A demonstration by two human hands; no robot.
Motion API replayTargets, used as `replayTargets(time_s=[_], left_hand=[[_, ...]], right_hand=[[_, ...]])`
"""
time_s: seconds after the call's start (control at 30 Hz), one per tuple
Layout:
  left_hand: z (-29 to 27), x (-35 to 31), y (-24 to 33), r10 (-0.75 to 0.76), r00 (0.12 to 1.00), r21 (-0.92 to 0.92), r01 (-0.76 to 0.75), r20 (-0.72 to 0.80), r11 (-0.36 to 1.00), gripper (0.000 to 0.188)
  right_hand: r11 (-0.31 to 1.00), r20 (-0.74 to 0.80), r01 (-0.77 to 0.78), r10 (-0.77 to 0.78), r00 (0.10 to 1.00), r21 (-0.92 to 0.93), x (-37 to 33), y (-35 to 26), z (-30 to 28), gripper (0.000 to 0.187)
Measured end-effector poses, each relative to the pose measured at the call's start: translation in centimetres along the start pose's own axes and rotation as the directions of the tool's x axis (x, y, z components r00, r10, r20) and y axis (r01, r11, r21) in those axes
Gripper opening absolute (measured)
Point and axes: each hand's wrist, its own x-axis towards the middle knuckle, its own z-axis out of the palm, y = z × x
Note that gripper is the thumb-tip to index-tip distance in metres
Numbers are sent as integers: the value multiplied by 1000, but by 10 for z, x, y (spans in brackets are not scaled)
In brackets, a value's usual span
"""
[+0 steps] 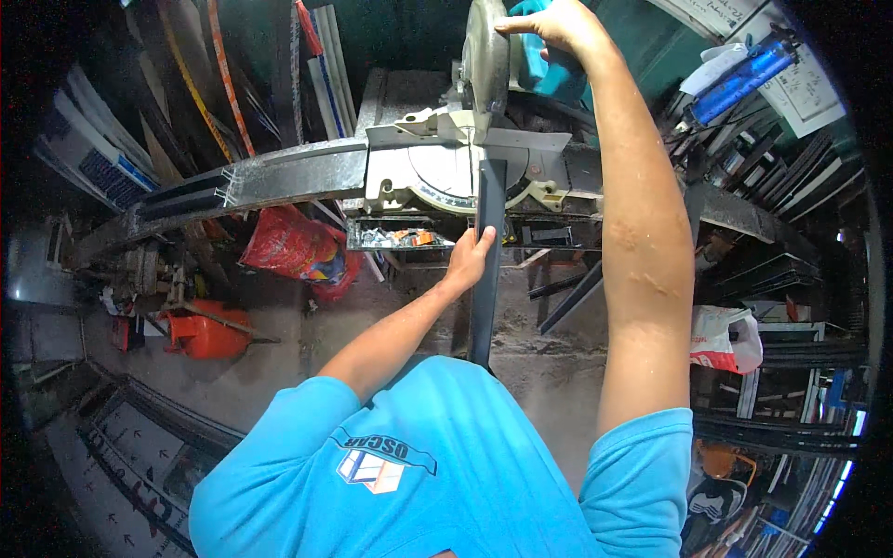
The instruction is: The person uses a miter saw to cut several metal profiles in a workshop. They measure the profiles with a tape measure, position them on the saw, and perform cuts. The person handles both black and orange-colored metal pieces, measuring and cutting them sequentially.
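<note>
A mitre saw with a pale metal base (pixel 400 173) stands on the bench in front of me, its round blade guard (pixel 486 60) raised. At its teal handle (pixel 561 82) is my right hand (pixel 563 30), closed round the upper part, with one finger stretched left to the guard. My left hand (pixel 473 256) grips a long dark metal bar (pixel 484 307) from the left side, thumb on top. The bar's far end lies on the saw base below the blade; its near end reaches back to my shirt. The fingers under the bar are mostly hidden.
Narrow bench arms (pixel 298 174) run out on both sides of the saw. Below hangs a tray (pixel 400 237) of small parts, beside a red sack (pixel 293 246). An orange-red container (pixel 209 330) stands on the floor at left. Long profiles lean along both walls.
</note>
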Motion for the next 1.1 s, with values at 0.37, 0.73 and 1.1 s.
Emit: replayTargets(time_s=[0.37,0.73,1.1], left_hand=[[4,7,-12,39,999,-43,-38,27,998,59],[5,10,-16,50,999,-12,-51,-17,999,58],[5,9,-15,44,999,14,-44,-12,999,58]], right_hand=[[996,-78,27,-34,996,-83,-28,10,2,98],[984,-153,141,-157,976,-110,-35,32,18,97],[979,-183,173,-191,964,-110,-43,38,22,97]])
